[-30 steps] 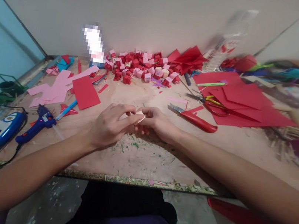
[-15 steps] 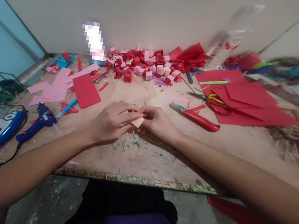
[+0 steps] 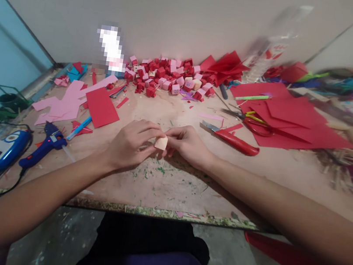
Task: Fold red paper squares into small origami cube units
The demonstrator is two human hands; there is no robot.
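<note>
My left hand (image 3: 130,143) and my right hand (image 3: 188,144) meet over the middle of the worn tabletop (image 3: 168,184). Both pinch a small pale pink paper cube (image 3: 161,142) between their fingertips, just above the board. The fingers of both hands are closed round it. A red-handled utility knife (image 3: 233,141) lies a little to the right of my right hand. Behind the hands, by the wall, sits a heap of several small red and pink paper cubes (image 3: 168,78).
Red paper sheets (image 3: 291,118) and red-handled scissors (image 3: 251,121) lie at the right. Pink paper offcuts (image 3: 63,104) and a red sheet (image 3: 101,108) lie at the left. A blue glue gun (image 3: 43,146) rests near the left front edge. A plastic bottle (image 3: 269,44) stands at the back.
The pale piece between my fingers has turned from a flat-looking flap into a cube shape. Both hands stayed over the same spot.
</note>
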